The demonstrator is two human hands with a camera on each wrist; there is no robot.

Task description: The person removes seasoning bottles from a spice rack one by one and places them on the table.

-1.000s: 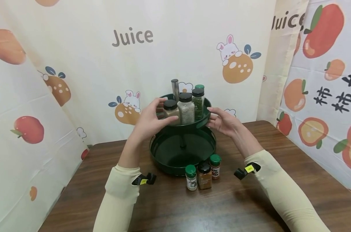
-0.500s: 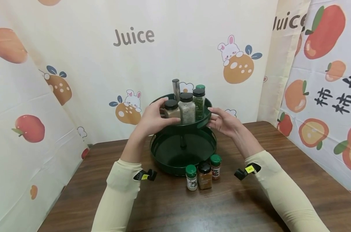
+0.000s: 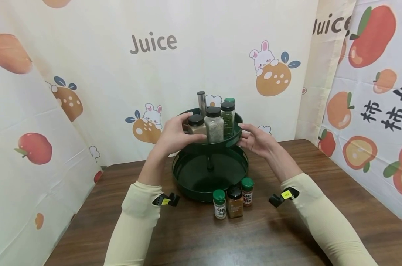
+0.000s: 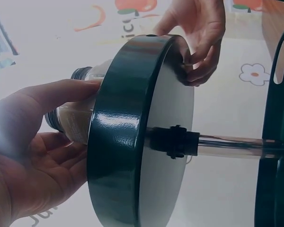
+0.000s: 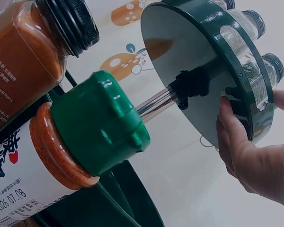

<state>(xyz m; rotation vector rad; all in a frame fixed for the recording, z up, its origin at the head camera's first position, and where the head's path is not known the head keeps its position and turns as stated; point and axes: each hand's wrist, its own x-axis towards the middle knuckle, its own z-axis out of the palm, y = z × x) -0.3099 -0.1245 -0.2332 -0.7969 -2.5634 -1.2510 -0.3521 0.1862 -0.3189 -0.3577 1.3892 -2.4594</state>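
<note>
My left hand (image 3: 172,137) holds a squat black-capped spice jar (image 3: 197,130), thumb in front and fingers behind it. The jar stands in the upper tray (image 3: 202,147) of a dark green two-tier turntable. On the right, my right hand (image 3: 260,142) grips that tray's rim; in the right wrist view the fingers (image 5: 234,120) reach under its edge and the thumb lies outside. Beside the held jar stand a pale-filled jar (image 3: 214,127), a green herb jar (image 3: 228,120) and, partly hidden, a green-capped one (image 3: 229,99). The jar's base is hidden by the tray wall.
The wide lower tray (image 3: 201,176) shows a bare floor below. Before it on the wooden table (image 3: 194,240) stand a green-capped white-label shaker (image 3: 220,210), a black-capped orange-brown spice jar (image 3: 235,207) and a green-capped red spice shaker (image 3: 247,195). A metal pole (image 3: 201,103) rises behind the jars.
My left hand has shifted slightly right, its thumb and fingers coming closer round the jar. The right hand keeps its place on the tray rim.
</note>
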